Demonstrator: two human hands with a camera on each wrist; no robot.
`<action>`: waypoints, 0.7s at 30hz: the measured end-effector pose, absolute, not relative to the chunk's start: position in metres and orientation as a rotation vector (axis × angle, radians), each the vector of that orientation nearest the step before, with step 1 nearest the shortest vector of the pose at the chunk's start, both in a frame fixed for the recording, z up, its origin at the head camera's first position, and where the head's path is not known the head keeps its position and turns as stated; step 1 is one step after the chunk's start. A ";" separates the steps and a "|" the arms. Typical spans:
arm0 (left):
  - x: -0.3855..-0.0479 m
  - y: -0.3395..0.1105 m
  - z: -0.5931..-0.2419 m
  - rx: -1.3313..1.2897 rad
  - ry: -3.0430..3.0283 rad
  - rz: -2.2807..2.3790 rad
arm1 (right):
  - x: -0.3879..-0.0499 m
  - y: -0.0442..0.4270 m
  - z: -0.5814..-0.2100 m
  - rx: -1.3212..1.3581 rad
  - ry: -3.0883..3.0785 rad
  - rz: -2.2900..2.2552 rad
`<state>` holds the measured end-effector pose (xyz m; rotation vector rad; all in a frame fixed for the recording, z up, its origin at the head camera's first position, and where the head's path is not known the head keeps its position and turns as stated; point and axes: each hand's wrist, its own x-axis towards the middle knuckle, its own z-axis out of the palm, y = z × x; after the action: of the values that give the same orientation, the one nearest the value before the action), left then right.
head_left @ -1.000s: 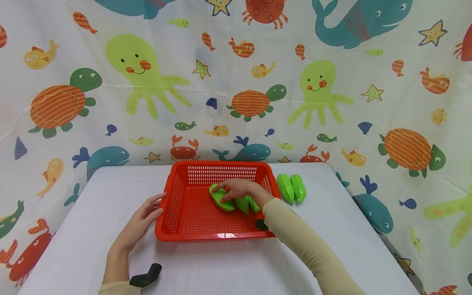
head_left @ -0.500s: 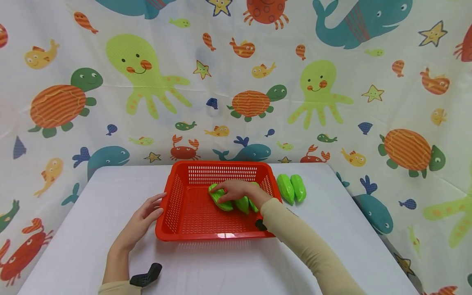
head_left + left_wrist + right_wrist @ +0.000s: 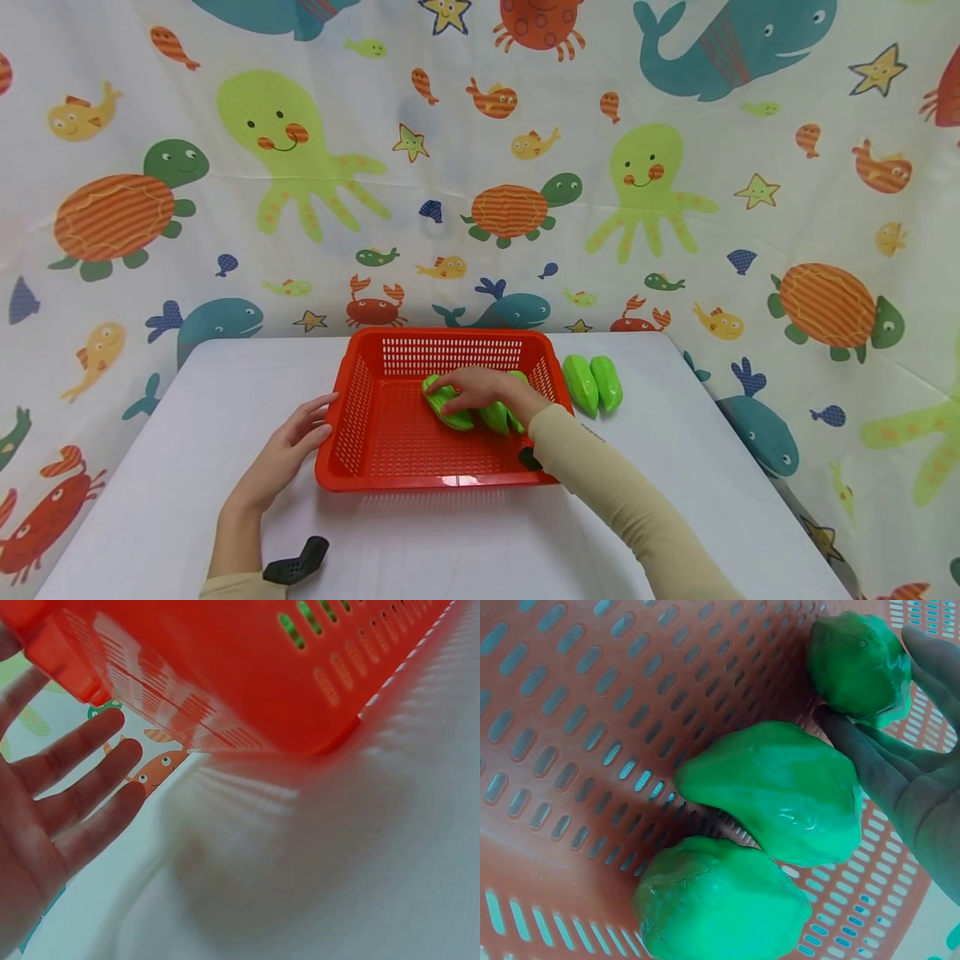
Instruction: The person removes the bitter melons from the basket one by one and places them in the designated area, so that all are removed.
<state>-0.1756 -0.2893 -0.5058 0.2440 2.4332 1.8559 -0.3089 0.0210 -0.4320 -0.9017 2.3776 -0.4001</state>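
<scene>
A red plastic basket (image 3: pixel 397 454) with slotted walls sits on the white table. Inside it lie glossy green, ridged fruit-like pieces whose exact kind I cannot tell. My right hand (image 3: pixel 480 388) reaches into the basket, thumb and fingers around the leftmost green piece (image 3: pixel 448 410). The right wrist view shows this held piece (image 3: pixel 859 666) between the fingers, close to the basket floor. Two more pieces, a middle one (image 3: pixel 776 791) and a nearer one (image 3: pixel 720 904), lie beside it. My left hand (image 3: pixel 288 446) touches the basket's left rim with its fingers extended; its palm (image 3: pixel 30 847) shows in the left wrist view.
Two matching green pieces (image 3: pixel 581 385) lie side by side on the table, just right of the basket. A white cloth backdrop (image 3: pixel 450 192) printed with sea animals hangs behind. White tabletop (image 3: pixel 420 550) stretches in front of the basket.
The right hand and the piece it grips have shifted very slightly left. The left hand, the basket and the two pieces outside stay where they were.
</scene>
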 end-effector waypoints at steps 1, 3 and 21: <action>-0.175 -0.289 -0.506 0.244 2.433 1.856 | -0.309 0.021 -0.432 -0.911 2.379 -0.398; -0.175 -0.289 -0.506 0.247 2.433 1.855 | -0.309 0.020 -0.433 -0.932 2.385 -0.394; -0.173 -0.288 -0.505 0.243 2.428 1.861 | -0.312 0.021 -0.438 -1.067 2.358 -0.349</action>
<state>-0.1731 -0.2881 -0.5054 0.2434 2.4284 1.8614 -0.3124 0.0212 -0.4384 -1.0670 2.3579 -0.3494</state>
